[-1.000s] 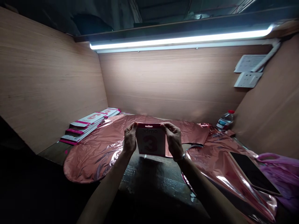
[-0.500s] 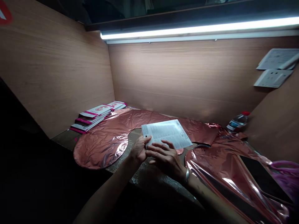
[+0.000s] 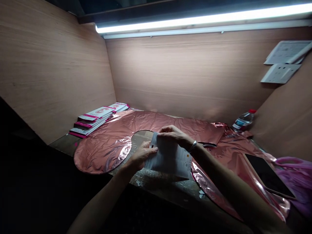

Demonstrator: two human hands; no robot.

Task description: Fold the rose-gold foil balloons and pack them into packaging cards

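I hold a flat printed packet (image 3: 170,159) low over the worktop, small print and a hang hole showing on it. My left hand (image 3: 140,155) is closed on its left end, the thumb pressed on the face near the hole. At the upper left edge the fingers of my right hand (image 3: 175,136) pinch the packet; a bracelet circles that wrist. Behind and left of both hands lies a flat rose-gold foil balloon (image 3: 97,156) with curved edges. More of the same foil (image 3: 229,178) spreads beneath my right forearm.
White-and-pink packets (image 3: 97,113) are stacked against the left wooden panel. To the right are a water bottle (image 3: 244,121) with a red cap, a phone (image 3: 268,175) on the foil, and a purple plastic bag (image 3: 292,182). A light tube (image 3: 204,21) runs above the back panel.
My right hand has moved from the packet's near edge up to its far left edge and now pinches it. The packet has turned and tilted, coming lower. My left hand keeps its hold.
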